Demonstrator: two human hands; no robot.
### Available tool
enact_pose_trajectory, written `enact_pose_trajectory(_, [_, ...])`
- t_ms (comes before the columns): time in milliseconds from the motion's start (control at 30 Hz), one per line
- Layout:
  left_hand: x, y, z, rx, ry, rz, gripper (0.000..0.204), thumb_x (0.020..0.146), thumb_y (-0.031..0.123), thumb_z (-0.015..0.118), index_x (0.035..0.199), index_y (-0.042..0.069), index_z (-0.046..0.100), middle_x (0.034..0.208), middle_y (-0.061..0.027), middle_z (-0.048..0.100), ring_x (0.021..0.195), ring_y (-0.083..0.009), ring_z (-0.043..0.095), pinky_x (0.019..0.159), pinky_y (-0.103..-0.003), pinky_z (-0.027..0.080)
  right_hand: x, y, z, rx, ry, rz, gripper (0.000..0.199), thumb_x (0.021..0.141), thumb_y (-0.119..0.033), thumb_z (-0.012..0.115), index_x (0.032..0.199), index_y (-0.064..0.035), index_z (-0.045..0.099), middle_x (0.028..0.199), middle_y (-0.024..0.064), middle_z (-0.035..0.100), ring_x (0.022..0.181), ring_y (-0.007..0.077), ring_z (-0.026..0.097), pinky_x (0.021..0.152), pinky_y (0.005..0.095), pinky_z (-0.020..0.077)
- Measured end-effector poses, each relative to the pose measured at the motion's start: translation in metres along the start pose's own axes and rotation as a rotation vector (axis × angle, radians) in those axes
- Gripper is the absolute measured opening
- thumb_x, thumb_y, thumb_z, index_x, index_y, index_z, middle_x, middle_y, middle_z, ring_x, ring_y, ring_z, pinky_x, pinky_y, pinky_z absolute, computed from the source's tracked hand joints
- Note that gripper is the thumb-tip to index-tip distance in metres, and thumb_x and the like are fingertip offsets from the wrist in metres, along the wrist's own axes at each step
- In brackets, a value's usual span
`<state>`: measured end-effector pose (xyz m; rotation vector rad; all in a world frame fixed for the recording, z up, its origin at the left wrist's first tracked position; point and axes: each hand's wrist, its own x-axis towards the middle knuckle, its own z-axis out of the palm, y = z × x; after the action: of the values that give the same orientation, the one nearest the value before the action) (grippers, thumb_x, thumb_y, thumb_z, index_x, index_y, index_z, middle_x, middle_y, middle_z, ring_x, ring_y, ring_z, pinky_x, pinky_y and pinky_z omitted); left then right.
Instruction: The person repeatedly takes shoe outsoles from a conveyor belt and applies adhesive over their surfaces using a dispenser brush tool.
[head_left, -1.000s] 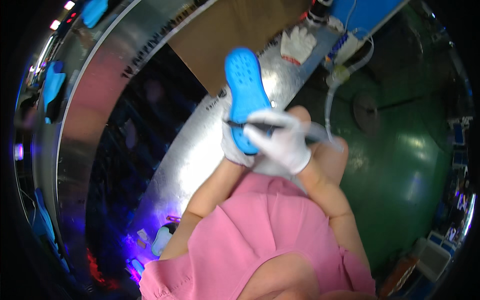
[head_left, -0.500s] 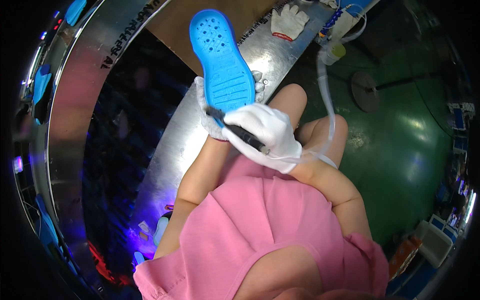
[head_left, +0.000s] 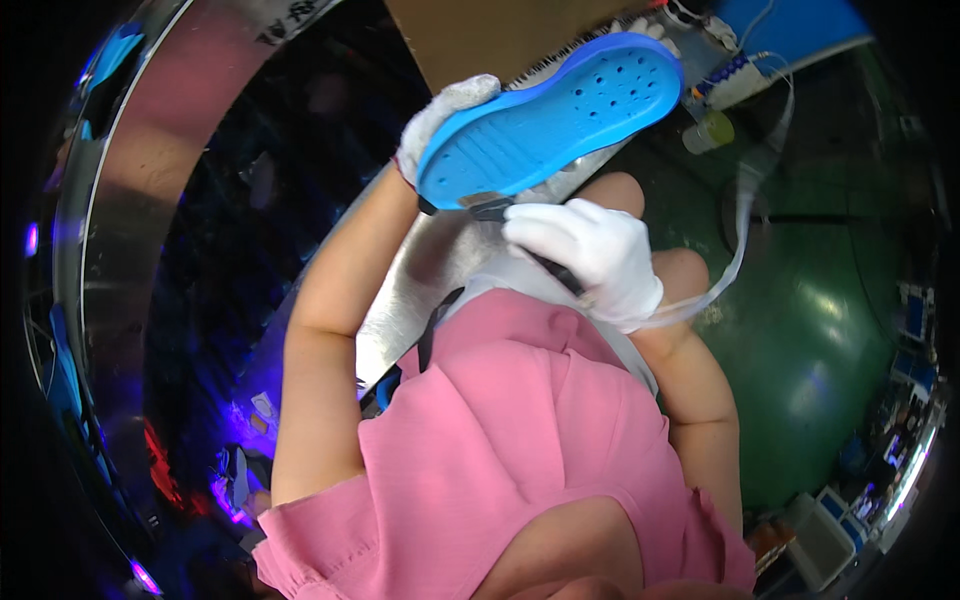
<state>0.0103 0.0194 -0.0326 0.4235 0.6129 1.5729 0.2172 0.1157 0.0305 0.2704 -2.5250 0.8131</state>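
Observation:
My left hand [head_left: 445,112], in a whitish glove, grips a bright blue shoe sole [head_left: 520,140] at its heel end. The sole is tilted, its toe end with small holes pointing to the far right and its ridged heel toward my left. In a white glove, my right hand [head_left: 590,250] is closed round a black pen-like tool [head_left: 550,268]. The tool's dark, blurred tip [head_left: 487,205] lies at the near edge of the heel; whether it touches cannot be made out. A translucent tube [head_left: 745,215] runs from beside my right wrist to the far right.
Beneath the sole is a metal bench [head_left: 400,290], with a brown board [head_left: 480,35] beyond it. A yellowish cup [head_left: 708,132] and a blue segmented hose [head_left: 728,68] are at the far right. A curved machine rim [head_left: 165,150] stands left, and green floor [head_left: 800,350] spreads right.
The sole has swung from pointing away to pointing far right, and my left hand has moved up round its heel. My right hand with the tool has shifted slightly right.

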Motion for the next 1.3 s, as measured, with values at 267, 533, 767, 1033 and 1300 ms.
enact_pose_trajectory(267, [0.007, 0.004, 0.007, 0.235, 0.427, -0.064, 0.025, 0.092, 0.025, 0.054, 0.095, 0.001, 0.062, 0.089, -0.0130, 0.065, 0.076, -0.0213, 0.065, 0.070, -0.034, 0.056, -0.007, 0.009, -0.002, 0.108, -0.040, 0.072, 0.016, 0.079, -0.008, 0.069, 0.094, -0.0094, 0.065, 0.090, 0.0063, 0.067, 0.076, 0.0267, 0.066, 0.067, 0.0309, 0.0526])
enact_pose_trajectory(533, [0.001, 0.017, 0.042, 0.508, 0.347, -0.211, 0.038, 0.087, 0.024, 0.065, 0.118, 0.003, 0.061, 0.120, -0.0108, 0.061, 0.114, -0.0224, 0.057, 0.100, -0.035, 0.044, -0.018, -0.005, -0.020, -0.089, -0.157, 0.075, 0.020, 0.073, -0.003, 0.074, 0.093, -0.0027, 0.068, 0.094, 0.0151, 0.069, 0.081, 0.0271, 0.069, 0.069, 0.0284, 0.0528])
enact_pose_trajectory(767, [-0.014, 0.021, 0.040, 0.624, 0.180, 0.039, 0.041, 0.081, 0.026, 0.072, 0.116, 0.006, 0.063, 0.113, -0.0107, 0.063, 0.104, -0.0203, 0.061, 0.090, -0.033, 0.049, -0.010, -0.014, -0.029, 0.058, -0.064, 0.118, 0.022, 0.072, 0.001, 0.075, 0.093, 0.0002, 0.067, 0.097, 0.0175, 0.069, 0.082, 0.0274, 0.069, 0.072, 0.0298, 0.0534])
enact_pose_trajectory(1033, [-0.016, 0.027, 0.044, 0.447, 0.245, -0.023, 0.023, 0.090, 0.024, 0.061, 0.102, 0.005, 0.064, 0.093, -0.0097, 0.064, 0.084, -0.0172, 0.063, 0.076, -0.029, 0.051, -0.012, -0.009, -0.044, 0.008, -0.055, 0.045, 0.025, 0.070, 0.002, 0.075, 0.093, -0.0038, 0.068, 0.096, 0.0136, 0.070, 0.069, 0.0236, 0.066, 0.060, 0.0286, 0.0502])
enact_pose_trajectory(1300, [-0.001, 0.014, 0.053, 0.238, 0.323, 0.083, 0.019, 0.093, 0.024, 0.056, 0.089, 0.006, 0.061, 0.077, -0.0077, 0.060, 0.069, -0.0163, 0.060, 0.063, -0.028, 0.050, -0.003, 0.001, -0.025, 0.270, 0.043, -0.039, 0.025, 0.073, -0.006, 0.072, 0.097, -0.0031, 0.067, 0.097, 0.0141, 0.068, 0.079, 0.0300, 0.066, 0.071, 0.0347, 0.0521])
